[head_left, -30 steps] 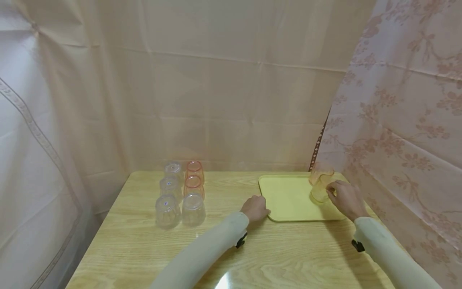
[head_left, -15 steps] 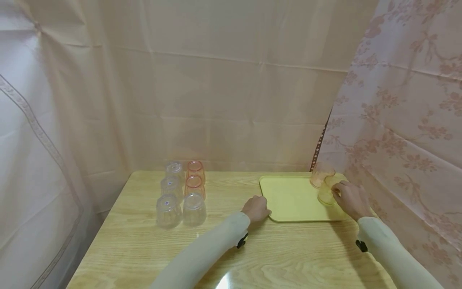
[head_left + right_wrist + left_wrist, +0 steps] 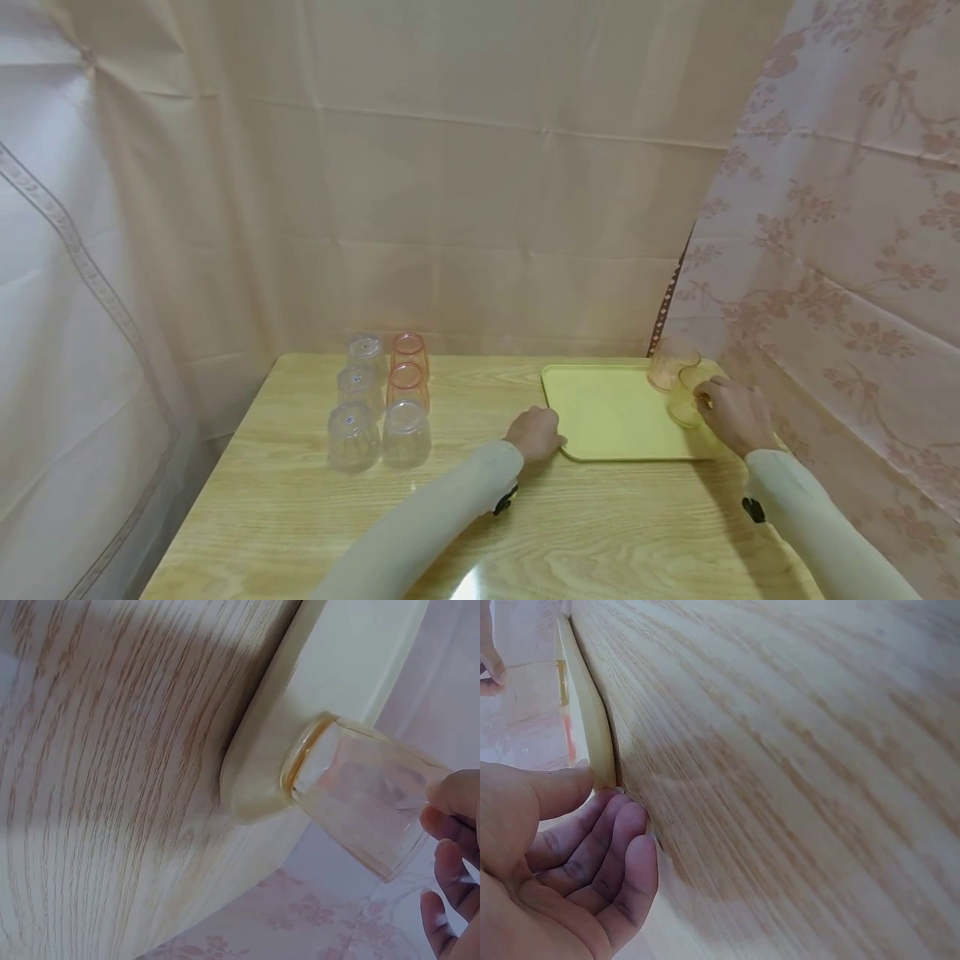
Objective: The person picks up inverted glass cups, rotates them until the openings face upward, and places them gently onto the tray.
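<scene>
My left hand (image 3: 535, 434) grips the near left corner of a yellow tray (image 3: 600, 417); the left wrist view shows the thumb at the tray's rim (image 3: 592, 712) and the fingers curled beside its edge. At the tray's right end, my right hand (image 3: 733, 414) pinches the upper rim of a clear yellow drinking glass (image 3: 682, 404) between thumb and forefinger. In the right wrist view the glass (image 3: 367, 795) stands with its thick amber base on the tray, close to the edge. Just behind it on the tray is a pale orange glass (image 3: 670, 364), partly overlapped by the yellow one.
On the left of the wooden table (image 3: 480, 375) stand two rows of upside-down glasses: several colourless ones (image 3: 354, 437) and two orange-red ones (image 3: 408, 392). A beige curtain (image 3: 480, 208) hangs behind the table, and a floral curtain (image 3: 840, 292) lies close along its right side.
My right hand has moved the yellow glass a little to the right along the tray, near the pale orange glass. My left hand has stayed at the tray's corner.
</scene>
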Available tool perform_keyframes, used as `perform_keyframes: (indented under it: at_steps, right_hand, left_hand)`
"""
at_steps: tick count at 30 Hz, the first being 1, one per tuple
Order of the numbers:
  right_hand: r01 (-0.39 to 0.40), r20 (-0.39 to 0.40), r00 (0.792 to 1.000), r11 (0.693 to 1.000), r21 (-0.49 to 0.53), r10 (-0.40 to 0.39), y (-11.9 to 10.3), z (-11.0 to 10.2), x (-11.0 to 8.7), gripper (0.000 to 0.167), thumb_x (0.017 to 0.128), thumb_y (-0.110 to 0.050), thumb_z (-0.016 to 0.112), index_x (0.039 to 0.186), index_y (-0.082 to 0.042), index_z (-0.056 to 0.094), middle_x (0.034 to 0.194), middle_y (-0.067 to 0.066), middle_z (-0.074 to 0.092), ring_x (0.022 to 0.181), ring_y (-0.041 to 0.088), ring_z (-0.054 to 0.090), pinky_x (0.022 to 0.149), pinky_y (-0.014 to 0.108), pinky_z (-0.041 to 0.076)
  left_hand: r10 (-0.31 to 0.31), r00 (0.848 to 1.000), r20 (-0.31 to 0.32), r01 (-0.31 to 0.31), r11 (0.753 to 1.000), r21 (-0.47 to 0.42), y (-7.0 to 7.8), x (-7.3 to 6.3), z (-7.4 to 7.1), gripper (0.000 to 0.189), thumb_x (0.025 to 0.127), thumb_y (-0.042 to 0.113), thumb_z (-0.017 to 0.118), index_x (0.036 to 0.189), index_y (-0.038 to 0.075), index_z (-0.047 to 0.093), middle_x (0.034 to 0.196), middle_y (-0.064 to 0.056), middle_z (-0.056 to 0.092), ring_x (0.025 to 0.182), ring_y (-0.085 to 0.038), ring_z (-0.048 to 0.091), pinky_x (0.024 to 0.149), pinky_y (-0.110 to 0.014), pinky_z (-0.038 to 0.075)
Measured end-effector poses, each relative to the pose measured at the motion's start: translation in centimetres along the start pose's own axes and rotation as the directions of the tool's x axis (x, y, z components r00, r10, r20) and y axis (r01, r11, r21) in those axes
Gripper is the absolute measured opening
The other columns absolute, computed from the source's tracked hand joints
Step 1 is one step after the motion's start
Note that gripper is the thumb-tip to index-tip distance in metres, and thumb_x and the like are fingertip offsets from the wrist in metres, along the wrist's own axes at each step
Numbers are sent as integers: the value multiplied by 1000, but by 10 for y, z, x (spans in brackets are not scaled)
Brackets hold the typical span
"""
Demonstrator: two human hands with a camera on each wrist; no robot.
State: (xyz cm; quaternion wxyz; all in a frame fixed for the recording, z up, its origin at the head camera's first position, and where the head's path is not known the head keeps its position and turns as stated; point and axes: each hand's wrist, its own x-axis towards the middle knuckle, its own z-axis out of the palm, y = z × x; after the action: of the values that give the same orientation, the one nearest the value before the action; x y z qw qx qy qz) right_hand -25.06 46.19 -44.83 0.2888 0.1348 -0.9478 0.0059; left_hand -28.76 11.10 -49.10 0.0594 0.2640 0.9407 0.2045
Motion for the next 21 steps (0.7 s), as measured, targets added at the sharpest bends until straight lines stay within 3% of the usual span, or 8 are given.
perform_keyframes:
  at_steps: [13, 21]
  right_hand:
    - [-93, 72, 993, 996, -1, 93, -8, -2, 0, 10, 84, -7, 81, 93, -5, 78, 83, 9, 69, 70, 28, 64, 58, 45, 43]
    - [-104, 39, 994, 993, 61, 102, -13, -3, 2, 21, 83, -7, 82, 103, -2, 76, 89, 15, 66, 64, 24, 59, 49, 35, 42]
  left_hand:
    - [6, 1000, -22, -6, 1000, 6, 0, 1, 6, 28, 95, 28, 76, 77, 9, 67, 63, 3, 54, 54, -11, 43, 54, -26, 42]
    - [1, 1000, -24, -1, 1000, 5, -1, 1, 6, 28, 95, 28, 76, 77, 9, 67, 63, 3, 55, 53, -10, 42, 53, -25, 42]
